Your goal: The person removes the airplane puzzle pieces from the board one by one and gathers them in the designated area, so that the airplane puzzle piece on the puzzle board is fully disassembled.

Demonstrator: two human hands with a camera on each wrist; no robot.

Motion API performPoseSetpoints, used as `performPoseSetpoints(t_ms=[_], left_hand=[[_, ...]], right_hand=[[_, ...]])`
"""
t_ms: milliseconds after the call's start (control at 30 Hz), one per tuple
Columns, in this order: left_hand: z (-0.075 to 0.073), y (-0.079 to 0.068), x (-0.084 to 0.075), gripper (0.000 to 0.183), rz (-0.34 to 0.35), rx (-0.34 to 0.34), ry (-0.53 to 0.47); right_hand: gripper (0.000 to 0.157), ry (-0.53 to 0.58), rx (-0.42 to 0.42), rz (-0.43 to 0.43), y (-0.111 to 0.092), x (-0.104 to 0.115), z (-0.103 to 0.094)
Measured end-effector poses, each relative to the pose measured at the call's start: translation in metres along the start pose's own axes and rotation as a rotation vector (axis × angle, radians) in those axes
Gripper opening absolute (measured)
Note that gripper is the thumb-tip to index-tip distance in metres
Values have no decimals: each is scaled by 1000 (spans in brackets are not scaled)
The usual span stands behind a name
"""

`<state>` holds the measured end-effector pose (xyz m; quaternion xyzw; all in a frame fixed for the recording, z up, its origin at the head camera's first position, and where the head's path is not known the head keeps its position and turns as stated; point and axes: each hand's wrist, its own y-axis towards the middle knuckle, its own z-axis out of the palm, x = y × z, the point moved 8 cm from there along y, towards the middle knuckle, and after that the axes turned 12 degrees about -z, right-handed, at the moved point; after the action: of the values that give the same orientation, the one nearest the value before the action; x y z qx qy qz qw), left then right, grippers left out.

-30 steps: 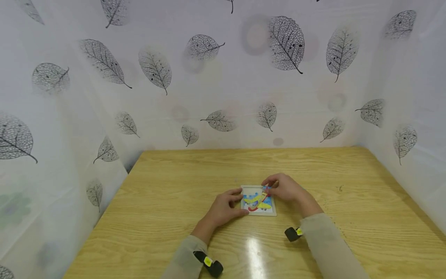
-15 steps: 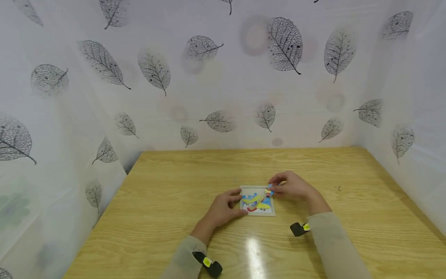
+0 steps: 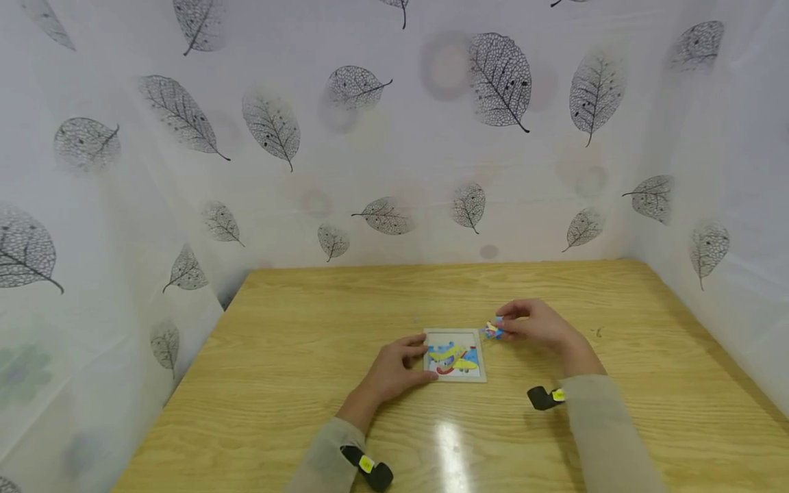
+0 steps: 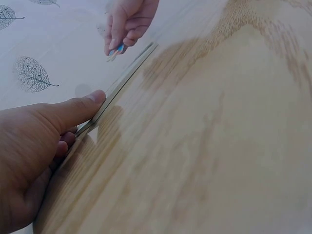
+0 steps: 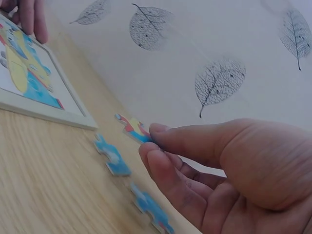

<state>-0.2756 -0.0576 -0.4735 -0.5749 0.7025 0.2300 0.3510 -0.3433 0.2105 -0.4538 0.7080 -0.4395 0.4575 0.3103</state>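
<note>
A square jigsaw tray (image 3: 483,363) with a pale frame lies on the table, partly filled with a yellow-and-red airplane picture. My left hand (image 3: 392,370) holds its left side, thumb at the near corner and fingers along the edge. Just beyond the tray's far right corner, my right hand (image 3: 537,326) pinches a jigsaw piece (image 5: 132,127) in blue, yellow and red between thumb and fingertips. The right wrist view shows two loose blue pieces, one (image 5: 113,156) near the tray's corner and another (image 5: 150,207) partly below the right hand. The upper part of the tray shows bare backing.
The wooden table (image 3: 296,322) reaches back to a white curtain (image 3: 407,150) printed with dark leaves, which also hangs at both sides. Each wrist carries a black camera, such as the right one (image 3: 542,398) beside the sleeve.
My right hand has drawn the jigsaw piece from the tray's upper right corner out to the right, leaving bare backing there. The left hand has stayed at the tray's left side.
</note>
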Motion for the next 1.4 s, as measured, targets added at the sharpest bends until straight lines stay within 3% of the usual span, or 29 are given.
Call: performPoseSetpoints(t_ms=[400, 567, 933, 1133, 1400], left_hand=[[-1, 2, -1, 62, 17, -16, 20], [-2, 1, -2, 63, 22, -21, 17], [0, 2, -3, 64, 20, -9, 2], [1, 1, -2, 63, 22, -8, 7], [-1, 1, -1, 62, 11, -12, 1]], right_hand=[[46, 85, -70, 46, -15, -16, -31], [48, 58, -88, 31, -21, -20, -42], [52, 115, -105, 70, -33, -33, -56], [54, 71, -132, 142, -40, -42, -62], [52, -9, -128, 171, -43, -40, -63]])
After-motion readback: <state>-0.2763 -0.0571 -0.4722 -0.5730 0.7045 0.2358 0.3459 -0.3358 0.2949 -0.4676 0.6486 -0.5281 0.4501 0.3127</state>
